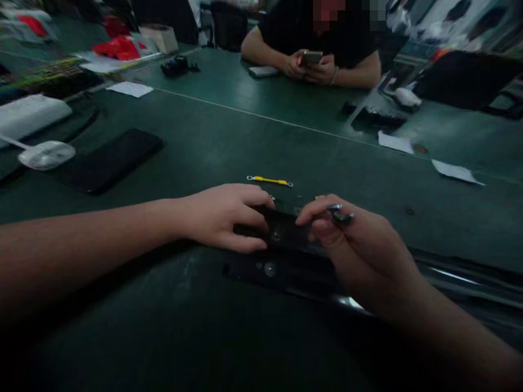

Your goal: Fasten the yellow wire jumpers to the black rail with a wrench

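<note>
A long black glossy part (298, 272) with round fastener-like spots lies on the green table, running off to the right. My left hand (232, 215) rests at its left end, fingers bent over the far edge and gripping it. My right hand (363, 245) is above the part, thumb and forefinger brought together, with a small shiny metal tool (342, 215) held in it. Only the tool's forked-looking end shows, so its kind is unclear. Just beyond my hands lies a short yellow cable (269, 180) with a ring terminal at each end. Small bits between my fingers are blurred.
A dark flat phone-like slab (116, 160) and a silver spoon-shaped object (47, 154) lie at left. Paper slips (129, 89) dot the table (229, 130). Across it a person (314, 60) holds a phone. Black small parts (378, 117) sit at far right.
</note>
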A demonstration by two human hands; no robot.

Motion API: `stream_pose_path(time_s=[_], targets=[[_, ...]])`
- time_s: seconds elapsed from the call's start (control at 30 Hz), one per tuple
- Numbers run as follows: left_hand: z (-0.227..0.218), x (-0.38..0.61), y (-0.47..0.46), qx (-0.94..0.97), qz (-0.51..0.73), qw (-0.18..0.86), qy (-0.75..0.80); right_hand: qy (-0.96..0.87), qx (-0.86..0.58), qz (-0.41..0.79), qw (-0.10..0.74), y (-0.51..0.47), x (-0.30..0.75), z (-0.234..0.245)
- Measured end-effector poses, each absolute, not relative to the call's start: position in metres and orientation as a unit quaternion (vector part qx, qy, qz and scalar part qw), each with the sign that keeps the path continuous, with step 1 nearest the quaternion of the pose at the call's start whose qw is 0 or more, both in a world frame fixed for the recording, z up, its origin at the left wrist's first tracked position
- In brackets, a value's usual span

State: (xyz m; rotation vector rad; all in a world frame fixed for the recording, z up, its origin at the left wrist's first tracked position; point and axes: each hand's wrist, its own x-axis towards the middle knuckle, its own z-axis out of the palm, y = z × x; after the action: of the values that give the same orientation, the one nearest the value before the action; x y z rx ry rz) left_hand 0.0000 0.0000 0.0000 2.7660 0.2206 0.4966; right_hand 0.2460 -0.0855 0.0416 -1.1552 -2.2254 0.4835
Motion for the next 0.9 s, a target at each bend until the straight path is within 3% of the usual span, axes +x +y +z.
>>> stream_pose_path(time_s=[0.9], targets=[[0.0018, 0.0006, 0.0013, 0.970, 0.164, 0.159, 0.083, -0.843, -0.411, 0.211, 0.277, -0.0817, 0.2433, 0.0457]])
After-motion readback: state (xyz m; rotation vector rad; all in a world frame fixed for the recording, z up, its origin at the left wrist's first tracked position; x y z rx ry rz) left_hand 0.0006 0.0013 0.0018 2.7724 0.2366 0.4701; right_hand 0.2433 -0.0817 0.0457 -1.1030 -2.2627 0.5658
